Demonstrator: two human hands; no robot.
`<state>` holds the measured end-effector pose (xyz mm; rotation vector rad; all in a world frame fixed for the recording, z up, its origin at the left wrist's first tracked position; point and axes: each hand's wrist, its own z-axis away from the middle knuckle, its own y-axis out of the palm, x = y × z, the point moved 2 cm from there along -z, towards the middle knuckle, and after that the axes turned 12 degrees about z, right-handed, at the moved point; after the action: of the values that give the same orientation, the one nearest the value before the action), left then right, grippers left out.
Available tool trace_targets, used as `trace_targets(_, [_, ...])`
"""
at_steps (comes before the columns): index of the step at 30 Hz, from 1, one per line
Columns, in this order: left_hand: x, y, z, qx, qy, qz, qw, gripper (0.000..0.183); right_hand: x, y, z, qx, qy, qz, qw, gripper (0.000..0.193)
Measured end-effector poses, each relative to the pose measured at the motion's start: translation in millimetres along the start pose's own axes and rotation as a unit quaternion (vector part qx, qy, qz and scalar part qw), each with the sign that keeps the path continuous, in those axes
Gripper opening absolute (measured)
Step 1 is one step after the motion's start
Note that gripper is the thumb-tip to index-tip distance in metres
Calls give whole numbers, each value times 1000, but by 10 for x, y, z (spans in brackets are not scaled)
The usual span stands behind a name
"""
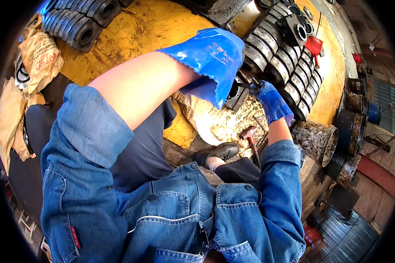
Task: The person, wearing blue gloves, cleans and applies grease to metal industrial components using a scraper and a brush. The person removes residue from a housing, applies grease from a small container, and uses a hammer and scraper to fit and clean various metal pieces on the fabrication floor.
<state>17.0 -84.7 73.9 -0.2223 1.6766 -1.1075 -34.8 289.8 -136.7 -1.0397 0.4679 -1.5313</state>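
Note:
My left hand [219,61], in a long blue rubber glove, reaches over a dark metal block [236,98] that has a round opening. The glove's wide cuff faces me and hides the fingers. Close beside it, my right hand [270,100] wears a matching glove with dark, greasy fingertips. Its fingers are closed around a small dark piece [246,84] at the block's upper edge; its kind is hard to make out. Below the block lies a hammer [249,133] with a reddish head.
Rows of ribbed metal blocks [289,65] stand on the yellow surface, with more at the upper left [70,26]. A red scoop-like piece [314,45] lies beyond them. Dirty buckets [315,139] line the right. Torn brown paper bags [39,61] are at the left.

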Motion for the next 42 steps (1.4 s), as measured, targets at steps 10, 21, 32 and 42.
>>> trace_targets(10, [-152,-186,101,20,-47,4,999,16,283,120,-130,-12,45,180,982,37])
trace_targets(21, [-86,-197,405,6,-71,-20,997,23,1092,-58,428,70,177,60,980,31])
trace_targets(32, [-177,-196,416,13,-82,-22,996,30,1103,-120,773,3,274,-285,919,22])
trace_targets(42, [-375,-327,250,6,-99,-52,994,36,-124,-781,2205,-130,253,-465,839,21])
